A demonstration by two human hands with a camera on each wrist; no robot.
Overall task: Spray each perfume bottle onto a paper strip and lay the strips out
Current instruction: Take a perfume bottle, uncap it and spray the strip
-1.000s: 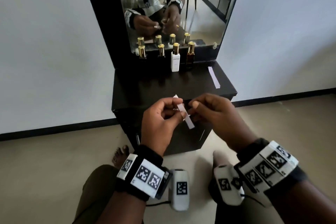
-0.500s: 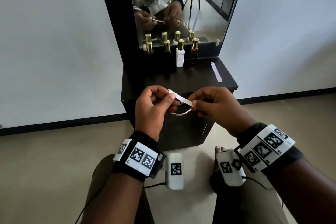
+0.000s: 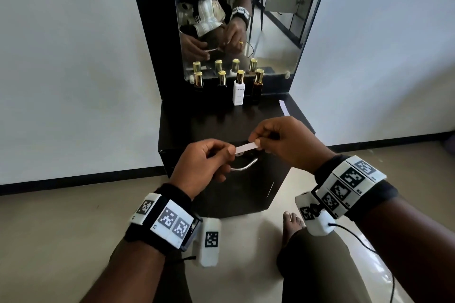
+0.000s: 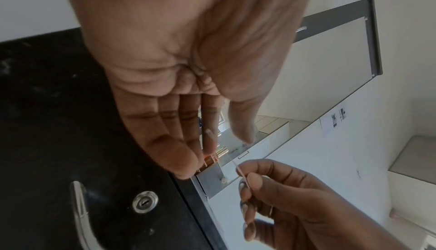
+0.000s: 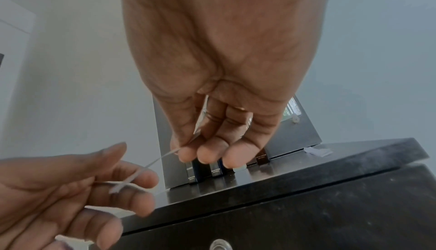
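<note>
The paper strip (image 3: 247, 148) was in the air in front of the black cabinet (image 3: 197, 120); my left hand (image 3: 200, 167) pinched one end and my right hand (image 3: 285, 142) pinched the other. Four perfume bottles (image 3: 239, 91) stood by the mirror (image 3: 270, 32), and another strip (image 3: 284, 108) lay on the right. My left wrist camera saw my right thumb and finger squeezing the thin strip (image 4: 240, 172). My right wrist camera saw the strip (image 5: 151, 164) running between both pinching hands.

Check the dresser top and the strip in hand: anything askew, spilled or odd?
Nothing stands out. Four gold-capped perfume bottles stand upright in a row by the mirror, no spill visible. One paper strip lies flat near the dresser's right edge. The left hand and right hand pinch another strip.
</note>
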